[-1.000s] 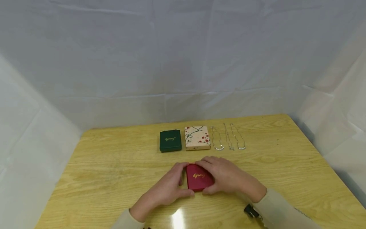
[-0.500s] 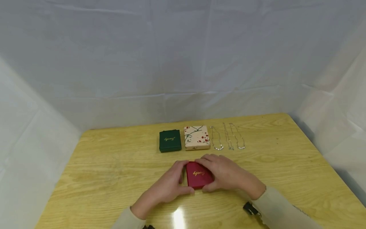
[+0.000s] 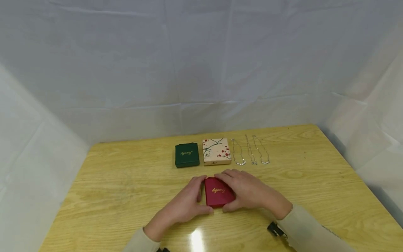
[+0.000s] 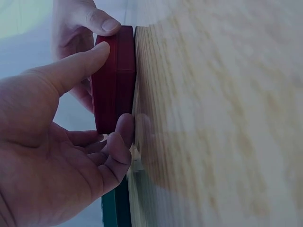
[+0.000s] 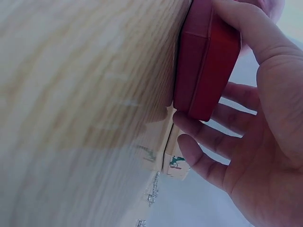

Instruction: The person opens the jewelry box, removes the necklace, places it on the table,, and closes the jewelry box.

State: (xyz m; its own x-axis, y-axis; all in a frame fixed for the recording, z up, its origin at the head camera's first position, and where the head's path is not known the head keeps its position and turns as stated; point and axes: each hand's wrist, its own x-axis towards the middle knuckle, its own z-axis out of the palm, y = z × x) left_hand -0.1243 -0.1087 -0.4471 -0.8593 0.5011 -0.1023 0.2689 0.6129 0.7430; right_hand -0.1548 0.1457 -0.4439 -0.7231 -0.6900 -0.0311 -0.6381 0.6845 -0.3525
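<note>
A small red jewelry box (image 3: pixel 215 200) with gold script on its lid lies closed on the wooden table, between both hands. My left hand (image 3: pixel 185 204) holds its left side, thumb at the near edge and fingers toward the far edge. From the right, my right hand (image 3: pixel 248 190) grips the box the same way and covers part of the lid. In the left wrist view the left thumb presses the near side of the red box (image 4: pixel 113 80). The right wrist view has the right fingers curled around the far corner of the red box (image 5: pixel 201 66).
Behind the hands sit a green jewelry box (image 3: pixel 187 160) and a cream floral box (image 3: pixel 217 154). To their right lie three silver chain necklaces, the left necklace (image 3: pixel 241 163), middle necklace (image 3: pixel 254 162) and right necklace (image 3: pixel 266 162). White sheeting (image 3: pixel 201 87) encloses the table (image 3: pixel 126 192).
Both hands and the red box have shifted slightly away from the person, toward the other boxes. Over the last half second they hardly move. The grip looks the same.
</note>
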